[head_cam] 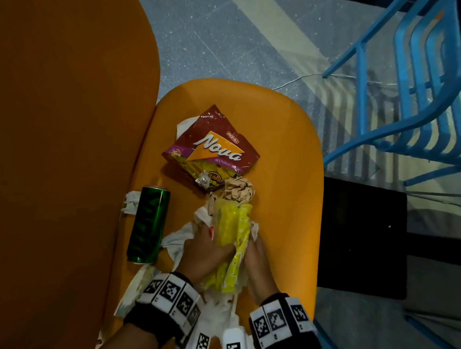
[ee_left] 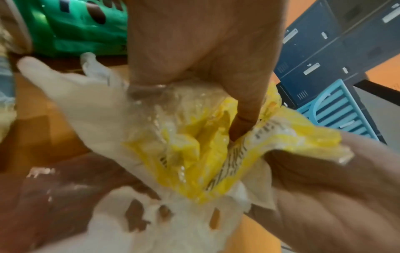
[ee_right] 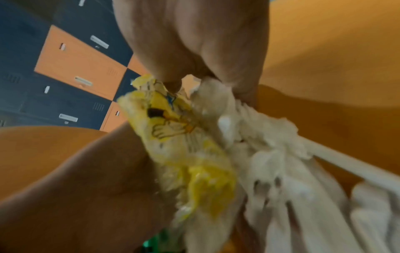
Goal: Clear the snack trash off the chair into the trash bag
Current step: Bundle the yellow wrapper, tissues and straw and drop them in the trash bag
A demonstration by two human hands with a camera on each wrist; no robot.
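On the orange chair seat [head_cam: 291,156] lies snack trash. My left hand [head_cam: 207,237] and right hand [head_cam: 255,241] grip a yellow wrapper [head_cam: 233,225] from both sides, bunched with white tissue [head_cam: 178,241]. In the left wrist view a finger [ee_left: 244,106] digs into the yellow wrapper [ee_left: 190,154]. In the right wrist view fingers [ee_right: 194,56] pinch the yellow wrapper [ee_right: 173,130] and white tissue [ee_right: 259,145]. A crumpled brown paper ball [head_cam: 238,190] touches the wrapper's far end. A red Nova snack bag [head_cam: 214,147] lies further away. A green can [head_cam: 148,226] lies on its side to the left.
The orange chair back [head_cam: 60,138] rises on the left. A black stool [head_cam: 362,237] stands right of the seat, with a blue slatted chair [head_cam: 421,77] beyond it. More white tissue [head_cam: 132,201] lies behind the can. White plastic [head_cam: 217,309] hangs under my wrists.
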